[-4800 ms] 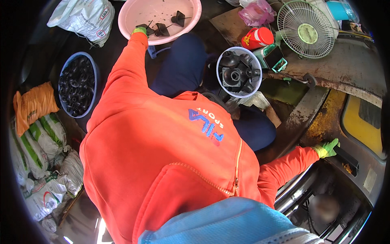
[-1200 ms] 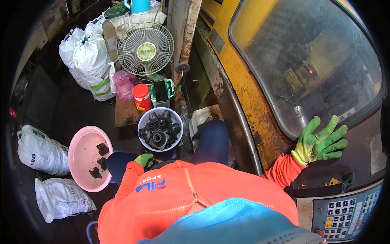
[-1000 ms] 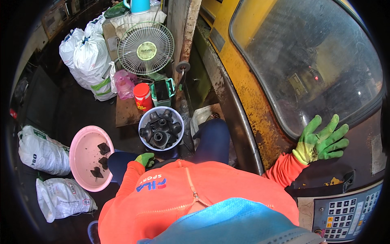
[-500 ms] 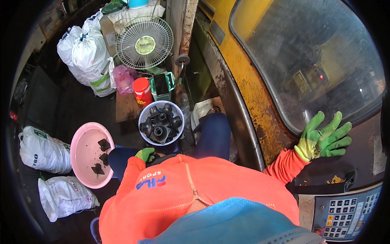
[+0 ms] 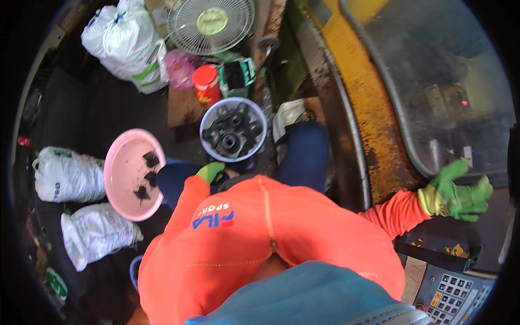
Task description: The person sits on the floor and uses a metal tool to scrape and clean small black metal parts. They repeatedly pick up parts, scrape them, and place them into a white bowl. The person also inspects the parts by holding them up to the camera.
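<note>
My right hand (image 5: 457,192), in a green work glove, is stretched out to the right, its thumb apart from the fingers. It is open and holds nothing that I can see, close to the lower edge of the window (image 5: 444,103) in a yellow machine door (image 5: 387,116). My left hand (image 5: 210,172), gloved in green too, rests low by my lap near a bluish-white bowl (image 5: 205,145); its fingers are mostly hidden. Several black moulded parts (image 5: 232,142) fill that bowl. A pink basin (image 5: 120,189) to the left holds a few small dark pieces (image 5: 142,193).
White sacks (image 5: 70,176) lie at the far left. Beyond the bowl stand a red jug (image 5: 206,84), a green holder (image 5: 236,76) and a fan (image 5: 211,21). A button panel (image 5: 452,295) sits at the lower right. A metal rail (image 5: 355,146) runs along my right side.
The view has shifted, so the bowl, basin and fan sit higher. My right hand's spread fingers have drawn closer together, and the hand is turned somewhat. My left hand stays by my lap.
</note>
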Motion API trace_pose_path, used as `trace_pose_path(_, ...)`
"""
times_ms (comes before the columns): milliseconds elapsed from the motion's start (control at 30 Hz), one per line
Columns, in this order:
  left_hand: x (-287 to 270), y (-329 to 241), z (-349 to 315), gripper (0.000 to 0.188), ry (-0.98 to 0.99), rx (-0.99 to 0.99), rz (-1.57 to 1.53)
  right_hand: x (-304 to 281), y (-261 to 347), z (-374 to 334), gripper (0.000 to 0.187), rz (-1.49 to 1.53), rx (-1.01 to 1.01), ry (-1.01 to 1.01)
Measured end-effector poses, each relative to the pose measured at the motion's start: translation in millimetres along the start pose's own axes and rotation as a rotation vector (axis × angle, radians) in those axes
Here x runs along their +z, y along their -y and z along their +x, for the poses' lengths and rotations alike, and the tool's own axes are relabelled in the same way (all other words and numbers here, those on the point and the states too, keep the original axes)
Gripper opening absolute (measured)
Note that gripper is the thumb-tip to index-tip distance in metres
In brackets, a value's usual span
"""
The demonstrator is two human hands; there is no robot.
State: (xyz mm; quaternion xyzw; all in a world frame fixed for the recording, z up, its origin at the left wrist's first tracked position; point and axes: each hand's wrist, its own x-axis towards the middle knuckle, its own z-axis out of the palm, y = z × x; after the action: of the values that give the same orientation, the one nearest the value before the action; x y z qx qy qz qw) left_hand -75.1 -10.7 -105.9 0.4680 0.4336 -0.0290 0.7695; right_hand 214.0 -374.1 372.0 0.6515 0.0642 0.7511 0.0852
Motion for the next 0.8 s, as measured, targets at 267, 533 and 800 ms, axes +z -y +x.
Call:
trace_pose_path(267,-9,6,15,0.023,0.047,0.386,0.626,6,155,-73,0.045,1.389,0.322,0.411)
trace_pose_path(533,-15,15,16,0.03,0.036,0.706,1.05,93,413,-248,0.038,1.682,0.946,1.705)
trace_pose_path(800,-11,1,-1,0.036,0.045,0.389,0.838,116,469,-288,0.045,1.537,0.363,1.209)
